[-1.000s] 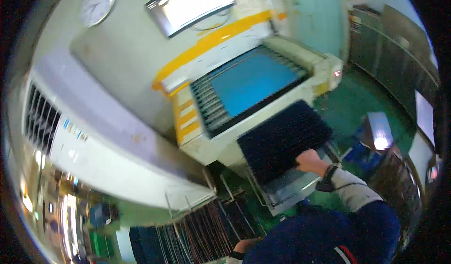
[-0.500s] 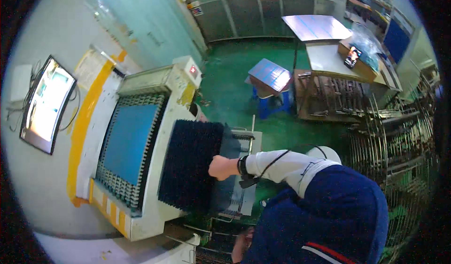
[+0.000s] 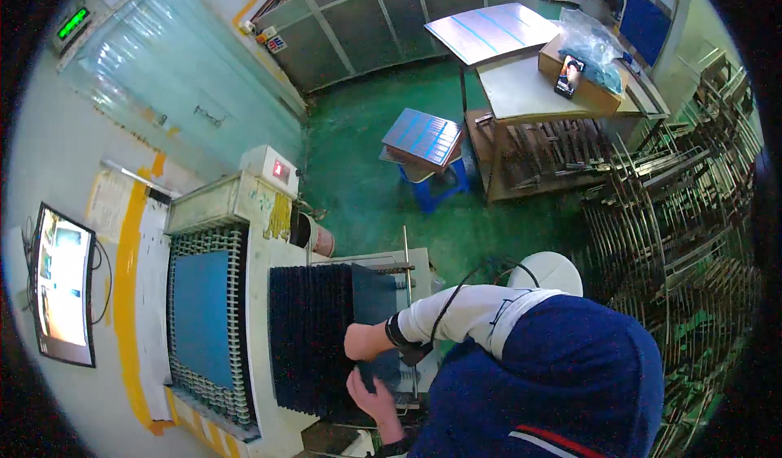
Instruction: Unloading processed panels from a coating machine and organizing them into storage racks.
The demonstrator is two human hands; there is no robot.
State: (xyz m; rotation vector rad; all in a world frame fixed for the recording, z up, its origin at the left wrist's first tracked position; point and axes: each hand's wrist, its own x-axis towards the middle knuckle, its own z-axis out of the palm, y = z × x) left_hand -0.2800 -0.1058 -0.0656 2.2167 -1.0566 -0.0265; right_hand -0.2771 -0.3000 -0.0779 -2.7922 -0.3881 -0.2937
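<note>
Head view: my left hand [image 3: 375,401] has come up, fingers apart, nearer than my right hand [image 3: 366,341], whose grip I can't tell, bringing both to the dark panels [image 3: 309,328].

Two hands are seen, one left hand [image 3: 375,397] and one right hand [image 3: 366,341]. One rack [image 3: 419,264] is filled with dark panels [image 3: 309,328], too tightly packed to be counted. One blue panel [image 3: 202,311] is carried by one roller conveyor [image 3: 257,319]. One wall screen [image 3: 63,287], one green-lit display [image 3: 73,24] and one bucket [image 3: 322,240] are counted. One stack of striped panels [image 3: 423,136] is borne by one blue stool [image 3: 436,189]. On one counter [image 3: 509,87], one cardboard box [image 3: 601,98], one phone [image 3: 569,77] and one plastic bag [image 3: 590,30] are found; the metal rods [image 3: 652,246] cannot be counted
</note>
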